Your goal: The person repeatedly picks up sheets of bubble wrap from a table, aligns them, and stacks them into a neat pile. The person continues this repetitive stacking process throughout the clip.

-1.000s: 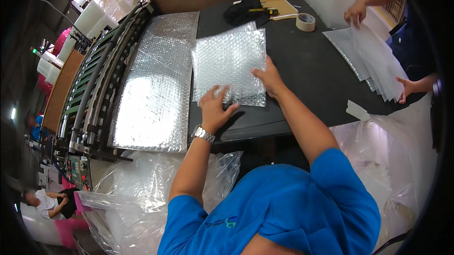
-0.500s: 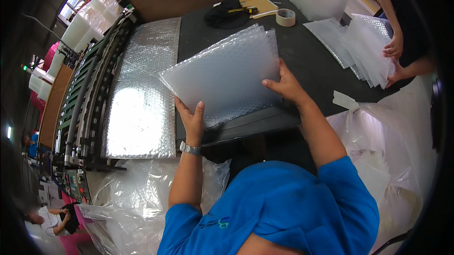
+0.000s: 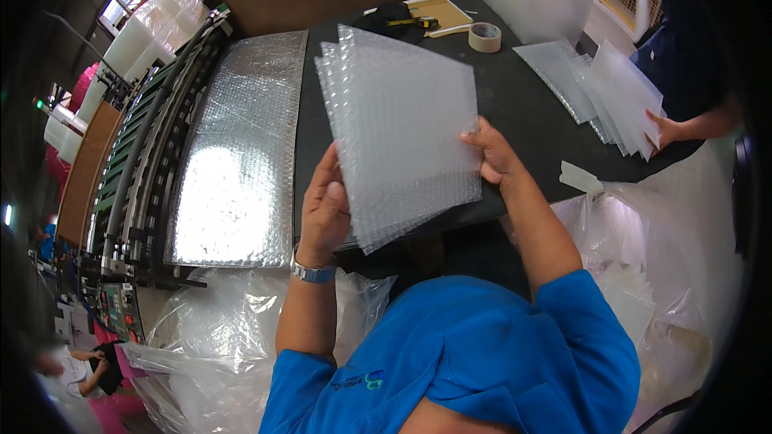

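A small stack of clear bubble-wrap bags (image 3: 408,132) is held up over the dark worktop, its layers slightly fanned along the left and lower edges. Against the stack's lower left edge, my left hand (image 3: 326,213) supports it, thumb at the front and fingers partly behind. Gripping the right edge is my right hand (image 3: 492,152), its thumb on the front face and its other fingers mostly hidden behind the bags.
A shiny bubble-wrap sheet (image 3: 241,136) lies beside the roller machine (image 3: 133,168). A tape roll (image 3: 484,37), a tape measure (image 3: 426,23) and a black cap (image 3: 388,18) sit farther back. At right, a co-worker's hand (image 3: 664,130) touches fanned bags (image 3: 615,100). Plastic film (image 3: 233,337) hangs below.
The bags have turned from a slanting, wide position to a more upright one. Both my hands have shifted along the edges. One of the co-worker's hands has left the fanned bags.
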`<state>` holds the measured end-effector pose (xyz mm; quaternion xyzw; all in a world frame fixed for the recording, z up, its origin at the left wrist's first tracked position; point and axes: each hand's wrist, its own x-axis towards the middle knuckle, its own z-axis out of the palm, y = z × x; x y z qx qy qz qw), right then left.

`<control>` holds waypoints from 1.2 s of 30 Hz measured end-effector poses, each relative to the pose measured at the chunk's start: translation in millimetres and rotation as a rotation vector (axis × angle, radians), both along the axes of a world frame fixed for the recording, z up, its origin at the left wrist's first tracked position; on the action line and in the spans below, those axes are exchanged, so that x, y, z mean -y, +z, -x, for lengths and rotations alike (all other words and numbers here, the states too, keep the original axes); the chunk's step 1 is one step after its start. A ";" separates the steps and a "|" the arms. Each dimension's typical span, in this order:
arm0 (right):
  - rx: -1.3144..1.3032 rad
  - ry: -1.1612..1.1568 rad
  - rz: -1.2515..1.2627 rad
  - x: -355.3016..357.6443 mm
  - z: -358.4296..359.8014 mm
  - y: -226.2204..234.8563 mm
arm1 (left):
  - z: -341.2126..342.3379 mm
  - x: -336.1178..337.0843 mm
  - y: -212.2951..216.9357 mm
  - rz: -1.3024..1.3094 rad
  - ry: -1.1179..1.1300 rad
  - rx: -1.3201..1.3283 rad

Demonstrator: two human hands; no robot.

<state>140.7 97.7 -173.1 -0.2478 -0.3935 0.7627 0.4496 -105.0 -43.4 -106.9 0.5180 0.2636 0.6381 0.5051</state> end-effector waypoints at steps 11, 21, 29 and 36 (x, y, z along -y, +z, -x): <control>0.094 0.018 0.094 6.7 7.6 -8.2 | -16.0 2.3 7.2 0.006 0.052 -0.039; 0.087 -0.029 -0.285 40.8 10.4 66.4 | 45.1 -19.8 -49.2 0.403 0.324 -0.087; -0.014 0.138 -0.313 65.3 19.9 92.4 | 59.3 -24.5 -97.8 0.489 0.179 0.099; -0.027 0.152 -0.303 65.2 21.0 91.0 | 60.1 -21.1 -99.1 0.473 0.137 0.129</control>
